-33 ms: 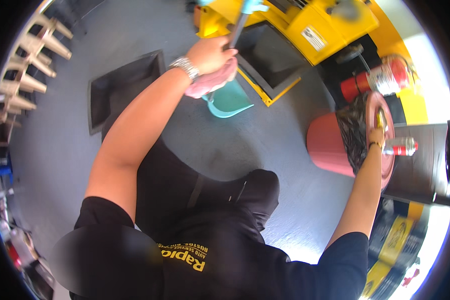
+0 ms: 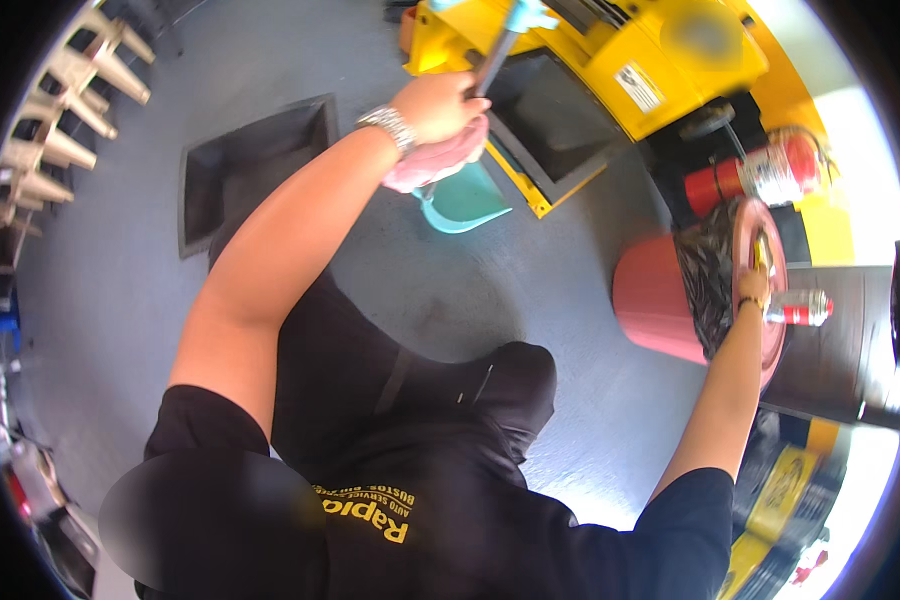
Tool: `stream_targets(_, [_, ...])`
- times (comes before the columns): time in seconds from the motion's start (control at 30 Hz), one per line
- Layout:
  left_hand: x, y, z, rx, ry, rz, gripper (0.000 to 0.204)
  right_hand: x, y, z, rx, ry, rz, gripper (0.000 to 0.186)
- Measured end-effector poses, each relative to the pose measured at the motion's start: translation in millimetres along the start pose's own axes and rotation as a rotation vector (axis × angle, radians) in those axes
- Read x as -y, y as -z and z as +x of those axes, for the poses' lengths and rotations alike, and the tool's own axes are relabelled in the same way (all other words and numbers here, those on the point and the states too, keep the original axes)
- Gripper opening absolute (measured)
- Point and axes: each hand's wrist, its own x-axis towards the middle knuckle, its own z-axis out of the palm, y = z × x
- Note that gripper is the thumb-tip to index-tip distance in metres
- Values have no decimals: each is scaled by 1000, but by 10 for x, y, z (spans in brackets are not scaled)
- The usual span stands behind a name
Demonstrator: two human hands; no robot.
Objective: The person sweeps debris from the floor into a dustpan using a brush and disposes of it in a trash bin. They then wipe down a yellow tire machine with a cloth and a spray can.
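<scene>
In the head view, the pink bin (image 2: 655,293) stands on the grey floor (image 2: 590,400), with a black liner (image 2: 710,270) draped over its mouth. Well to the left of the bin, the person's left hand (image 2: 435,105) is closed around a grey pole (image 2: 497,60) with light-blue parts at its upper end. A pink cloth (image 2: 440,160) hangs just under that hand and looks held by it too, and a metal-banded watch (image 2: 388,128) circles the wrist. Below the cloth, also left of the bin, a teal dustpan (image 2: 465,200) rests on the floor; the cloth hides whether the pole joins it. The right hand (image 2: 753,285) is at the bin's right side, against a round pink lid (image 2: 748,228) that stands on edge beside the liner. Its fingers look curled near a small yellow piece (image 2: 763,250), but one cannot tell whether they are gripping that or the lid. Just right of the bin and lid is a white-and-red can (image 2: 798,307). Beyond the bin are a red fire extinguisher (image 2: 755,178) and a yellow machine (image 2: 625,40); far to its left stand beige chairs (image 2: 60,120)
</scene>
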Motion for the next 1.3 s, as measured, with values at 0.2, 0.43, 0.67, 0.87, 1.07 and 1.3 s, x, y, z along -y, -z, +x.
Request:
stream_targets(0.2, [272, 21, 95, 147, 83, 19, 35, 487, 270, -754, -427, -12, 597, 33])
stream_targets(0.43, [634, -105, 433, 88, -8, 47, 32, 2117, 1525, -3375, 194, -375, 1759, 42])
stream_targets(0.67, [780, -224, 782, 86, -126, -46, 31, 3132, 1321, -3720, 464, -359, 1659, 24])
stream_targets(0.87, [953, -372, 883, 124, -307, -217, 38, 3900, 1179, -3387, 446, -90, 1413, 30])
stream_targets(1.07, [1583, -725, 174, -1, -55, -404, 57, 4435, 707, -3312, 381, -99, 1365, 33])
stream_targets(1.3, [2034, -1905, -747, 421, 740, -470, 84, 5136, 239, -3228, 308, -267, 1525, 37])
